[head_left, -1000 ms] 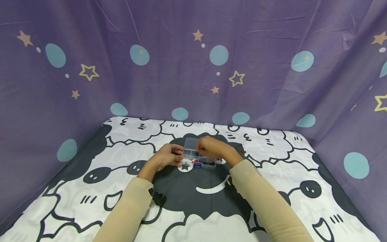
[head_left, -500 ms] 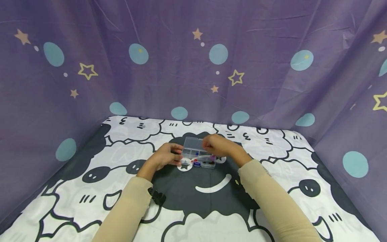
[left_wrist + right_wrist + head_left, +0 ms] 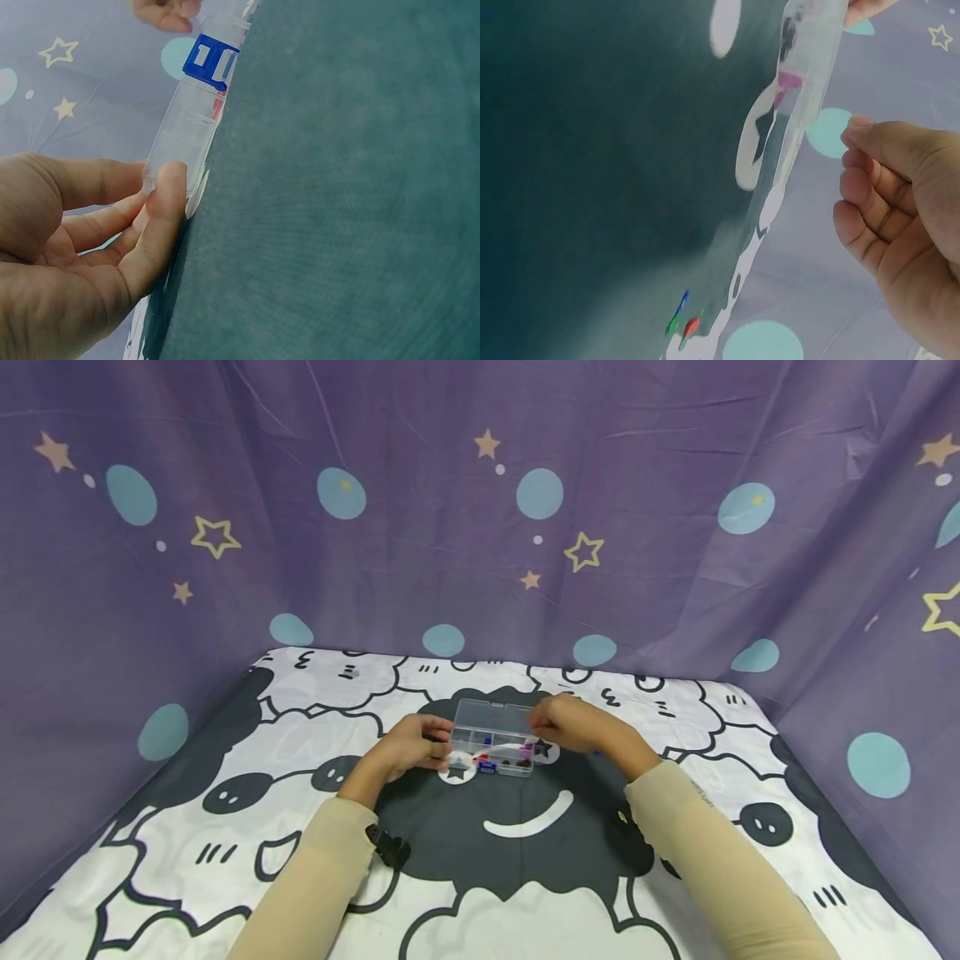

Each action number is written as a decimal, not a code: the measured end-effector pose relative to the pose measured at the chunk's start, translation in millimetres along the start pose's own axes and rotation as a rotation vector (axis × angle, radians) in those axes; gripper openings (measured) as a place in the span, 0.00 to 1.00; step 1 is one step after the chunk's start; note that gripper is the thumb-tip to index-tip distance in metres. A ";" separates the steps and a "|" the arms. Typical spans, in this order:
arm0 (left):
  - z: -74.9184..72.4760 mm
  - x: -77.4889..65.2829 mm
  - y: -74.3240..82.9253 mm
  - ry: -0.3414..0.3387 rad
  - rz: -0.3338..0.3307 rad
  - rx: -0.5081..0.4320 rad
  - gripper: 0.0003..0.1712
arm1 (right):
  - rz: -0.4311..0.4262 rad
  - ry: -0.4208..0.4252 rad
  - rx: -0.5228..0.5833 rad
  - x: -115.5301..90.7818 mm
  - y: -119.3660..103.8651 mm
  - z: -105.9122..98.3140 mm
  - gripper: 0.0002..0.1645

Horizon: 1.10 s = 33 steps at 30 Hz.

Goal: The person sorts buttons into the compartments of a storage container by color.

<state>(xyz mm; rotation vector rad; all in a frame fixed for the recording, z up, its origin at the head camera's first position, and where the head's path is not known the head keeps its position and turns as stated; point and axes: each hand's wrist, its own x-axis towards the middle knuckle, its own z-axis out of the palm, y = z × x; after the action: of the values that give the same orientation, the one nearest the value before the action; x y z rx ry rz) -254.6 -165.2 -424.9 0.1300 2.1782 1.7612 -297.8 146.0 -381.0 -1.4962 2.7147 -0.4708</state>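
A clear plastic compartment box (image 3: 513, 770) sits on the dark part of the cloth, its see-through lid (image 3: 487, 717) raised at the back. A blue latch-like piece (image 3: 211, 61) is on its front side. Small blue, red and pink pieces lie inside, among them a pink piece (image 3: 788, 79). My left hand (image 3: 409, 747) grips the box's left end between thumb and fingers. Just beyond the right end is my right hand (image 3: 567, 723), raised, with fingers curled and the thumb tip at the index fingertip. I cannot tell whether something small is pinched there.
Right of the box lie two small pieces on the cloth, a blue-green one (image 3: 677, 313) and a red-green one (image 3: 691, 328). The sheep-patterned cloth (image 3: 525, 927) covers the table. A purple curtain (image 3: 420, 568) hangs behind and at both sides.
My right hand has moved from over the box's compartments to the right, past its right end, uncovering the lid and the pieces inside. The left hand has kept its grip on the box.
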 end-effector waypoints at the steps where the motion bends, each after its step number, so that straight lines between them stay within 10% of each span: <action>1: -0.2 -0.2 0.5 0.001 -0.003 -0.002 0.28 | -0.003 0.008 -0.006 -2.9 1.3 -0.6 0.10; 33: 1.4 -0.2 0.2 -0.002 0.010 0.002 0.29 | 0.239 -0.104 -0.017 -78.2 45.0 -6.5 0.03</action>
<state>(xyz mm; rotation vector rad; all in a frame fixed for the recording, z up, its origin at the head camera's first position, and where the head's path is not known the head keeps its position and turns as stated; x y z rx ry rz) -253.9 -163.9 -424.9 0.1430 2.1812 1.7635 -293.3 234.8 -397.4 -1.1425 2.7709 -0.3525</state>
